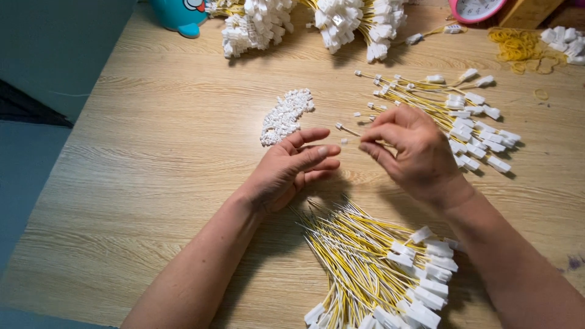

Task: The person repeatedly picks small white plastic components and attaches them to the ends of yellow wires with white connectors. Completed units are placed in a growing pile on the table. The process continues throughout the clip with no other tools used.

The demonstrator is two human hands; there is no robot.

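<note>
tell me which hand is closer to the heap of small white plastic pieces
Left. The left hand lies just below and right of the heap of small white pieces; the right hand is farther right.

One view only — a camera worn on the head, looking steeply down and a little forward at the wooden bench [152, 152]. It sits close: both forearms enter from the bottom edge, and the left hand [292, 167] and right hand [411, 149] meet near the middle. The bench's left edge runs slantwise — the view is slightly turned.
</note>
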